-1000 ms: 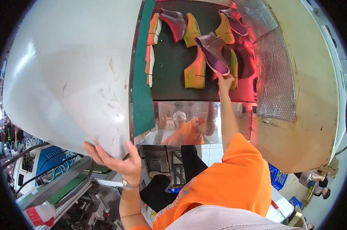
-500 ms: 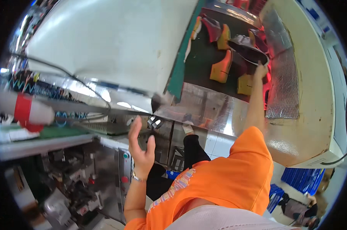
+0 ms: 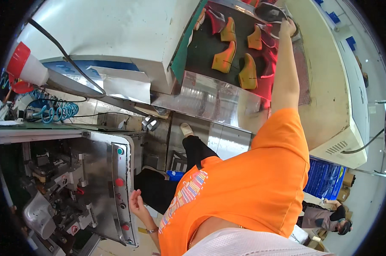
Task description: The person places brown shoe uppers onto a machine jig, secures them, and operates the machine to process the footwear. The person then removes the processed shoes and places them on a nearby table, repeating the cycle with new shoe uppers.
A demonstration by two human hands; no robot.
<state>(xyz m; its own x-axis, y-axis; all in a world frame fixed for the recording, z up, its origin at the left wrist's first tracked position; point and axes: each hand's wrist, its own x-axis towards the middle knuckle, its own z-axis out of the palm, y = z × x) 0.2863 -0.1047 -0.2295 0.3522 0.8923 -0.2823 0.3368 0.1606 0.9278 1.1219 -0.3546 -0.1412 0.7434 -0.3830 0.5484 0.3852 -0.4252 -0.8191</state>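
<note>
Gripping a blurred dark shoe at far right, the right hand partly hides it; nearer, the left hand is slack, fingers loosely curled.

Left of the left hand stands a steel-fronted machine with a control panel bearing 1 green button and 2 red buttons. Farther up-left of that hand hang coiled blue hoses. Well below the right hand are blue plastic crates, 1 co-worker and cardboard boxes.
</note>
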